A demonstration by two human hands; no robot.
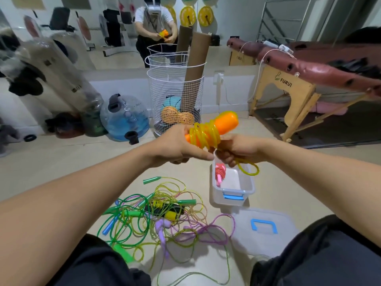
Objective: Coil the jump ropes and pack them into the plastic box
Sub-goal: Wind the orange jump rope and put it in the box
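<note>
A pale floor fills the frame. At centre, the left hand (175, 145) grips orange jump-rope handles (222, 124) wrapped in yellow cord (204, 135); the right hand (237, 149) seemingly pinches the cord's tail above the clear plastic box (233, 195). Tangled ropes (156, 215) lie lower centre.

My left hand (175, 145) covers the near end of the orange handles (221, 123), so can't tell how many there are. My right hand (237, 150) hides where the yellow cord (206, 134) runs through my fingers. The tangled rope pile (160, 215) slips under my knees at the bottom edge. Box lid (266, 228) is partly behind my right leg.
</note>
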